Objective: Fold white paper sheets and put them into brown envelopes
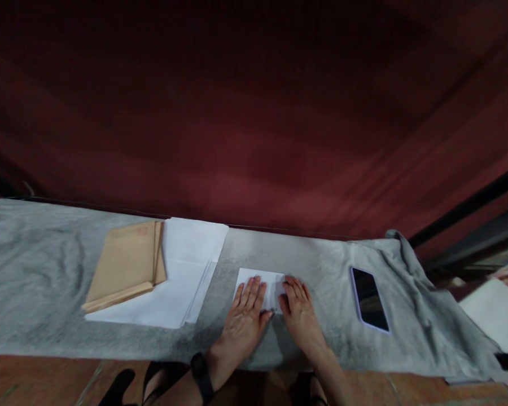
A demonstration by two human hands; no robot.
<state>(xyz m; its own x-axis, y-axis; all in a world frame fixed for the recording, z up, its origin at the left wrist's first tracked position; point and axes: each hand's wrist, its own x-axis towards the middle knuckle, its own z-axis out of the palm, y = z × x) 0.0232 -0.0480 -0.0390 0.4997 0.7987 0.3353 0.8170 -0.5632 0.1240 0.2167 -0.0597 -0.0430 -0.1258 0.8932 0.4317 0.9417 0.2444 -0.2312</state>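
- resting on one small white paper (271, 288), two bare hands: the left hand (245, 316) over its 8 o'clock side, the right hand (298, 310) at its 3 o'clock end
- left fingers straight, slightly apart, thumb angled toward 1 o'clock; right fingers close together, tips toward 11, thumb standing off; both laid down rather than clamped
- the paper lies flat on one grey cloth (322, 265), its far edge running from 9 to 3 o'clock; the hands cover too much to tell its long axis
- at 9 o'clock, one stack of white sheets (190, 248), partly hidden by a brown envelope pile (125, 256); several layers in each, exact counts unclear
- at 3 o'clock, one phone (370, 299), dark screen up, long axis 11 to 5
- one black wristband (201, 375) at 7 o'clock
- far out at 3, a pale sheet (497, 313) cut off by the view's edge
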